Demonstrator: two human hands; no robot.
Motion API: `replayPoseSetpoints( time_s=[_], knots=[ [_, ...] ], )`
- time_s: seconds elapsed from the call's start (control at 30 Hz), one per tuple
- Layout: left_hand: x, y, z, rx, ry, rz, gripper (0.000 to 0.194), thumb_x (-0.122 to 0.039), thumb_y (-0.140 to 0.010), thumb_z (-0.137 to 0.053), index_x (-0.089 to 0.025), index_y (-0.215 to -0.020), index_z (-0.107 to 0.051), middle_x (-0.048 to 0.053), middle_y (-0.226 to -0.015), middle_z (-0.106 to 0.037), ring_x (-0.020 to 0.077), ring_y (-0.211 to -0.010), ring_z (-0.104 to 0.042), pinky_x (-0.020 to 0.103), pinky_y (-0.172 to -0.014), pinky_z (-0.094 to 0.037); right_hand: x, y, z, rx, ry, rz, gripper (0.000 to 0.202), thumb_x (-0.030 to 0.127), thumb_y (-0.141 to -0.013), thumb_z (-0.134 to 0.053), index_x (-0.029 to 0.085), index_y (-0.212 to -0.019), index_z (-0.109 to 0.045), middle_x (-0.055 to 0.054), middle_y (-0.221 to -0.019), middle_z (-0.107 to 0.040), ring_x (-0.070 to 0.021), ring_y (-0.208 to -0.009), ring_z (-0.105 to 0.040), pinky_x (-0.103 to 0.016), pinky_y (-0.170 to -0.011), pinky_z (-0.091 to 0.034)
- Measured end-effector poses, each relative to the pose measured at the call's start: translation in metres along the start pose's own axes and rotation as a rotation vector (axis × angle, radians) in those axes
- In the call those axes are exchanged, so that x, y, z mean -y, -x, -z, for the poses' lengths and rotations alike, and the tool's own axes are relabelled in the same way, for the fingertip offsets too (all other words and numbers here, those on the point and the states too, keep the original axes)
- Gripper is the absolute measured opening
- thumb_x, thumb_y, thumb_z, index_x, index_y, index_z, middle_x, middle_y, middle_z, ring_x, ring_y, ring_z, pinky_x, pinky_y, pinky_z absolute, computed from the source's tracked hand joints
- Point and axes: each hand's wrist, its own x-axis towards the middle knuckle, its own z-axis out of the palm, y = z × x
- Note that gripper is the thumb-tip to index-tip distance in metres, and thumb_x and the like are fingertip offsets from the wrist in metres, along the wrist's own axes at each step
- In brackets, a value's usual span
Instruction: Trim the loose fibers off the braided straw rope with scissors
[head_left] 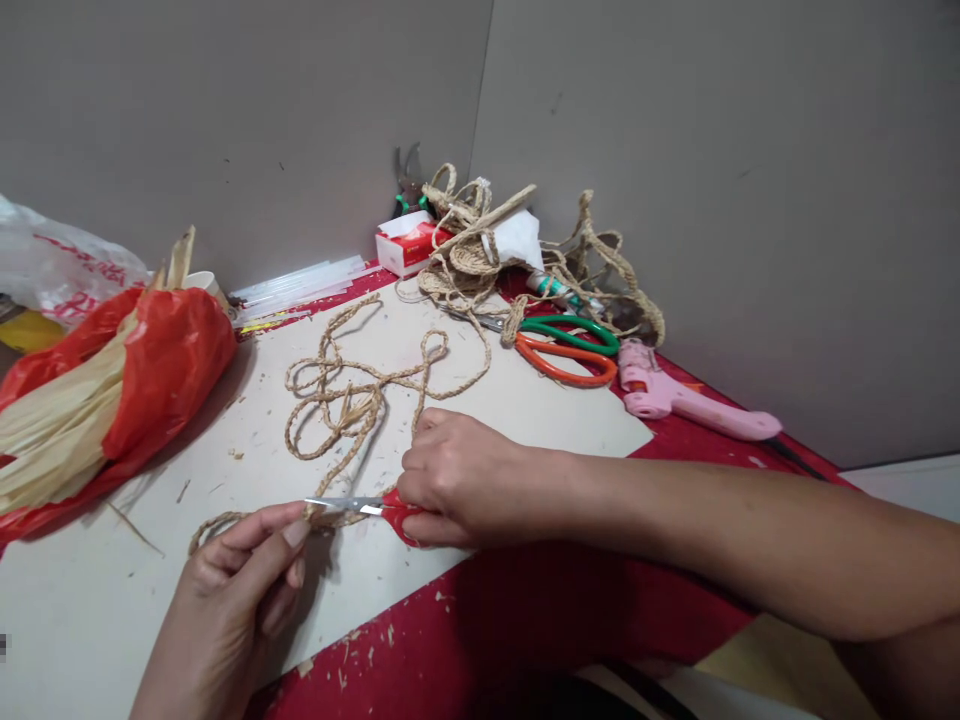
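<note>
My right hand (461,485) is closed round the red handles of a small pair of scissors (364,505), whose metal blades point left. The blade tips are right at the fingertips of my left hand (244,580). Between left thumb and forefinger I pinch an end of braided straw cord (336,472). From there the cord runs up into loose loops on the white board (525,440). Whether the blades are closed on the cord I cannot make out.
On the left, pale dried husks (67,430) lie in a red plastic bag (176,360). Clear glue sticks (304,285), a red-and-white box (409,243) and coiled braid (472,255) line the back. Large scissors with green and orange handles (570,350) and a pink glue gun (697,405) lie right.
</note>
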Motion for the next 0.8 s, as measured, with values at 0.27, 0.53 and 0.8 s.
replayPoseSetpoints(
  time_s=[0.27,0.53,0.8],
  knots=[
    [-0.0048,0.0038,-0.0001,0.021,0.136,-0.024,0.034,-0.031,-0.056,-0.085,-0.017,-0.085,-0.075,-0.002,-0.051,-0.053,0.0033,-0.039,-0.034,0.015,-0.037,-0.023,0.0014,0.0009,-0.0107,-0.287,0.053,-0.042,0.031,0.041,-0.078,-0.052,0.017,-0.060,-0.061,-0.002,-0.057,-0.062,-0.0120,-0.054,-0.046,-0.031,-0.066,-0.027],
    [-0.0012,0.0045,-0.0042,-0.012,0.006,-0.073,0.036,-0.034,-0.056,-0.085,-0.020,-0.087,-0.077,0.002,-0.059,-0.063,0.0049,-0.039,-0.039,0.017,-0.036,-0.028,0.0030,0.0009,-0.0086,-0.247,0.130,-0.068,0.031,0.042,-0.077,-0.053,0.017,-0.063,-0.063,-0.004,-0.059,-0.063,-0.0130,-0.054,-0.046,-0.033,-0.066,-0.024],
    [0.0038,0.0033,-0.0015,-0.089,-0.111,-0.121,0.036,-0.039,-0.052,-0.086,-0.021,-0.082,-0.078,0.003,-0.061,-0.067,0.0082,-0.047,-0.050,0.015,-0.039,-0.034,0.0070,0.0005,-0.0025,-0.064,0.095,-0.053,0.028,0.038,-0.080,-0.055,0.018,-0.064,-0.065,-0.002,-0.058,-0.063,-0.0120,-0.054,-0.044,-0.033,-0.068,-0.022]
  ],
)
